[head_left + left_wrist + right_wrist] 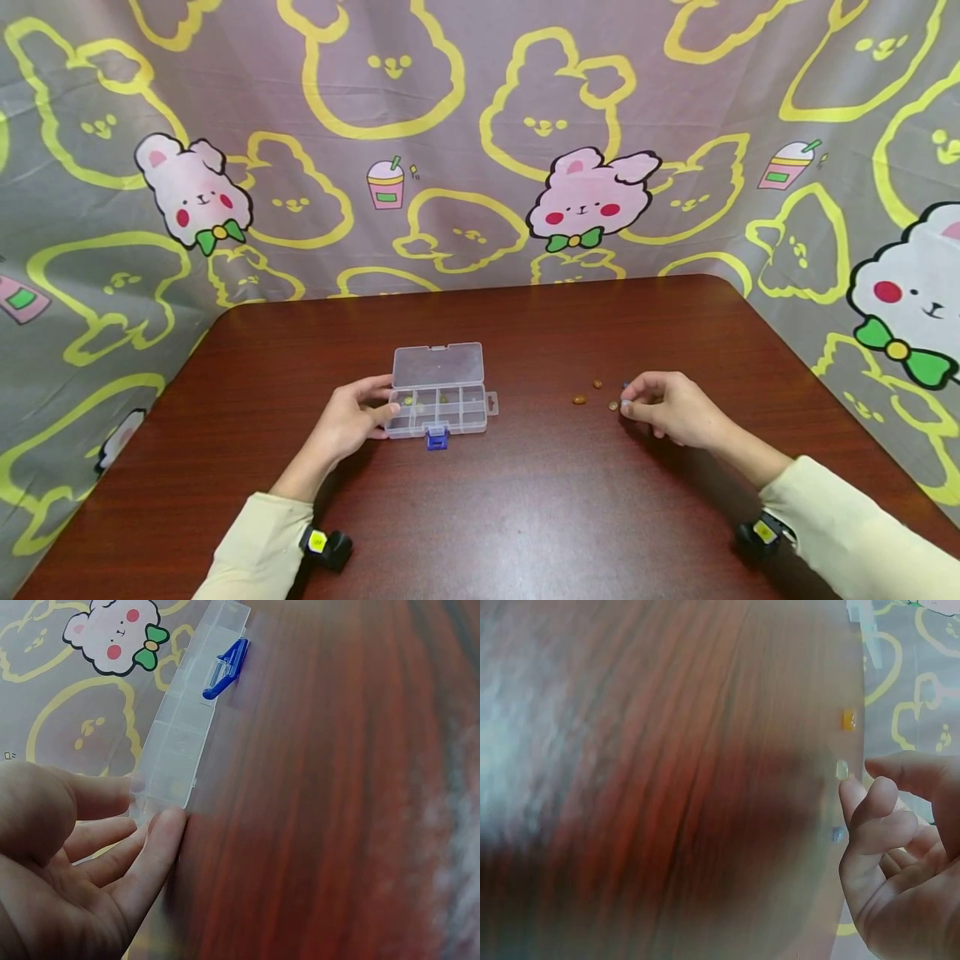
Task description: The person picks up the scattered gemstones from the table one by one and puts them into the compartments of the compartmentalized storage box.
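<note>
A gray cloth (pixel 480 17) with yellow shapes (pixel 375 129), white bunnies (pixel 588 196) and pink cups (pixel 386 192) hangs at the top and sides. A brown table (pixel 555 517) fills the bottom, shiny low in the middle.

My left hand (pixel 348 421) grips the left end of a clear compartment box (pixel 473 418), lying flat, lid open, blue latch (pixel 437 439) in front; a yellowish bead (pixel 408 401) occupies the back-left cell. My right hand (pixel 671 411) is at a pale bead (pixel 613 406), contact unclear. Two amber beads (pixel 579 400) lie farther left.
</note>
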Tool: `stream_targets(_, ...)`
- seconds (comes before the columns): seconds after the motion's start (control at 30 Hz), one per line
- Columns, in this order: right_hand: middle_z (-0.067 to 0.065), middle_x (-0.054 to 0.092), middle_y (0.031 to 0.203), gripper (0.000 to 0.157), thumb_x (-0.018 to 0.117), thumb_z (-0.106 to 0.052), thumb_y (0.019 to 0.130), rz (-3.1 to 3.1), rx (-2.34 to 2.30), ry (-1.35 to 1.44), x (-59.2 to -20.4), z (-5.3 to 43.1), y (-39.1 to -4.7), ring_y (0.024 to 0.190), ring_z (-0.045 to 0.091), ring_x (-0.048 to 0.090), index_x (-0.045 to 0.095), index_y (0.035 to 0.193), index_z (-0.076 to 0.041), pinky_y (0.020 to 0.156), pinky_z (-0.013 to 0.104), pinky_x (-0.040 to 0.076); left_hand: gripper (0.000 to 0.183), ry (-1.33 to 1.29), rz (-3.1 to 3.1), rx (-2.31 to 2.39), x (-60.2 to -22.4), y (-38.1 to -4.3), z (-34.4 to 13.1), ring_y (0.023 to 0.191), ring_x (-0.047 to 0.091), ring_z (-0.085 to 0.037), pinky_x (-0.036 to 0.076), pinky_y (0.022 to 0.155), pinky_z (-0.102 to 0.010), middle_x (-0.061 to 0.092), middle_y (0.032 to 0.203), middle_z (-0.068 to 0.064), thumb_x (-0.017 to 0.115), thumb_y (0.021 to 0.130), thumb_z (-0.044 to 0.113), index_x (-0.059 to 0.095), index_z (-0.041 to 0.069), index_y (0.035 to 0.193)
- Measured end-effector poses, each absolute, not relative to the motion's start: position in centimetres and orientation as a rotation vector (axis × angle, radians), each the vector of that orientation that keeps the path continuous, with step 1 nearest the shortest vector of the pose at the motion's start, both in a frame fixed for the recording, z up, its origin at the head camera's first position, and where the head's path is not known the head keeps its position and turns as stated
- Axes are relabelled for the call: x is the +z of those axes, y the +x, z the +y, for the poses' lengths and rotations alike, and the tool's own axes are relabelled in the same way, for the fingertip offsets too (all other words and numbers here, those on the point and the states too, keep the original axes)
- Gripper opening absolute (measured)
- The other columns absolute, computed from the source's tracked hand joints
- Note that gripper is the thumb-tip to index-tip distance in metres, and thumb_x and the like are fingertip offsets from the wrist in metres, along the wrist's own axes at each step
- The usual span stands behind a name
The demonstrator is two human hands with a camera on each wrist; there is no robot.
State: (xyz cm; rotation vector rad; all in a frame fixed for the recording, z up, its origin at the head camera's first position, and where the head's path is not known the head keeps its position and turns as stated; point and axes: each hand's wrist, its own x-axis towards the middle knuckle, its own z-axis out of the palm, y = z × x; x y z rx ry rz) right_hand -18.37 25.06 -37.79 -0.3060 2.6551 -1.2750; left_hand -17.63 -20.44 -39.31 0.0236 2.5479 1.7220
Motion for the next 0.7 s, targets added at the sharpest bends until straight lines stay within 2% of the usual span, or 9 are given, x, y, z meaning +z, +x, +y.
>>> stream_targets(0.3, 0.009, 0.062, 0.072, 0.014, 0.075, -0.015, 0.091, 2.626, -1.324, -0.314, -37.8, 24.1, -18.3, 0.048, 0.016, 0.049, 0.067, 0.098, -0.006, 0.036, 0.023, 0.035, 0.051, 0.029, 2.554, 1.72, -39.4, -17.6, -20.4, 0.075, 0.065, -0.022, 0.061, 0.06, -0.035, 0.061, 0.124, -0.03, 0.069, 0.092, -0.004, 0.052, -0.007, 0.14)
stream_targets(0.7, 0.01, 0.063, 0.071, 0.008, 0.074, -0.009, 0.09, 2.597, -1.377, -0.356, -38.1, 21.7, -18.6, 0.047, 0.017, 0.049, 0.068, 0.095, -0.006, 0.035, 0.022, 0.034, 0.051, 0.033, 2.549, 1.732, -39.4, -17.6, -20.4, 0.075, 0.065, -0.022, 0.061, 0.06, -0.035, 0.061, 0.125, -0.031, 0.068, 0.092, -0.004, 0.051, -0.008, 0.141)
